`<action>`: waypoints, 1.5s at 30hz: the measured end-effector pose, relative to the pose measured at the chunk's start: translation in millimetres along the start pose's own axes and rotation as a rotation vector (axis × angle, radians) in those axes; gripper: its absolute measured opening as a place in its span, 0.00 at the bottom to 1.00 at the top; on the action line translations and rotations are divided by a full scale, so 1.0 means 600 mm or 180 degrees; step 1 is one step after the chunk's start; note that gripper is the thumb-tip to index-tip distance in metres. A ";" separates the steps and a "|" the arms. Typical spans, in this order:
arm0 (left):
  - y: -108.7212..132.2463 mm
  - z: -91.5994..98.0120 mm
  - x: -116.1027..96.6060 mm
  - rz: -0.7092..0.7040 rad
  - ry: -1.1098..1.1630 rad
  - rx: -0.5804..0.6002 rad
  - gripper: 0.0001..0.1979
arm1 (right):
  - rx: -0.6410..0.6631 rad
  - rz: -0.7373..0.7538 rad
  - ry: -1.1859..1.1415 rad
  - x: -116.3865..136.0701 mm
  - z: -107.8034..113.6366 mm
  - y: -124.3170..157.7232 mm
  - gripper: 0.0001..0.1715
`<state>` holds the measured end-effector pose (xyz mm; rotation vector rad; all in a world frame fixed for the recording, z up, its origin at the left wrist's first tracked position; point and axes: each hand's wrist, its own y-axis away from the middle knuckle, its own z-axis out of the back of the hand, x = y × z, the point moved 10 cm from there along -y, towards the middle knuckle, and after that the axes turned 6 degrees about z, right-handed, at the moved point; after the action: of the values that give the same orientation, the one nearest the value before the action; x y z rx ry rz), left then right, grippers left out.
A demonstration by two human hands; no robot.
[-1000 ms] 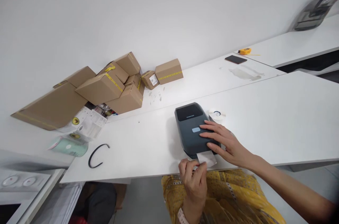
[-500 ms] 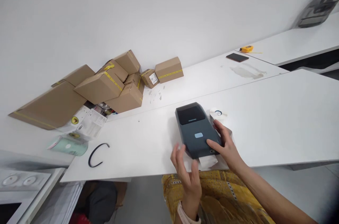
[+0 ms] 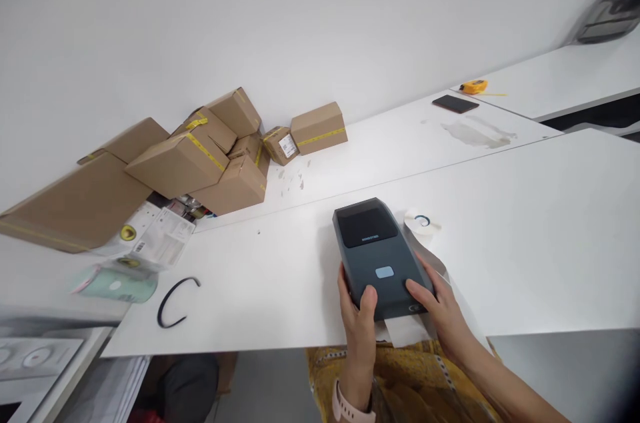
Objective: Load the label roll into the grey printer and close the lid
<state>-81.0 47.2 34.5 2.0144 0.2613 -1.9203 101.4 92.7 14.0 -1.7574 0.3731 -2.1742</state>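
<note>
A dark blue-grey label printer, with a black window and a pale blue button, is at the front edge of the white table. My left hand holds its left side, thumb on the top face near the front. On the opposite side my right hand grips it, thumb on top and fingers along the right edge. From under its front end a strip of white label paper sticks out. A white label roll lies behind its right side.
Cardboard boxes are piled at the back left. A dark headband, a mint-green pouch and plastic-wrapped packets lie at left. A phone and a yellow tape measure rest at the back right.
My left hand, open beside the label printer before, has closed on its left side. My right hand stays on the right side. The whole view has shifted slightly.
</note>
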 end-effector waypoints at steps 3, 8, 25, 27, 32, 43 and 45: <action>-0.006 0.003 0.002 -0.0076 -0.0146 -0.0078 0.34 | -0.0239 -0.0612 -0.0252 -0.037 0.003 0.008 0.33; -0.006 0.010 0.007 -0.0242 -0.0666 -0.0094 0.37 | -0.0156 -0.0488 -0.0285 -0.037 0.003 0.015 0.36; 0.124 -0.106 0.080 0.2170 0.0878 0.1124 0.35 | 0.0278 0.0091 -0.0280 0.015 0.023 0.046 0.31; 0.120 -0.107 0.080 0.2077 0.0760 0.0942 0.33 | 0.0373 0.0183 -0.0167 0.028 0.027 0.043 0.30; 0.125 -0.099 0.097 0.1818 0.0635 0.0747 0.33 | 0.0376 0.0221 -0.0091 0.039 0.033 0.042 0.25; 0.127 -0.100 0.100 0.1828 0.0482 0.1182 0.30 | 0.0118 0.0700 0.0595 0.080 0.042 0.034 0.23; 0.133 -0.099 0.108 0.1860 0.0200 0.1567 0.28 | 0.0084 0.1126 0.0931 0.119 0.042 0.024 0.21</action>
<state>7.4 -11.1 -18.6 2.1108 -0.7749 -1.6363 113.7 50.7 77.5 -1.2441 0.6660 -2.1572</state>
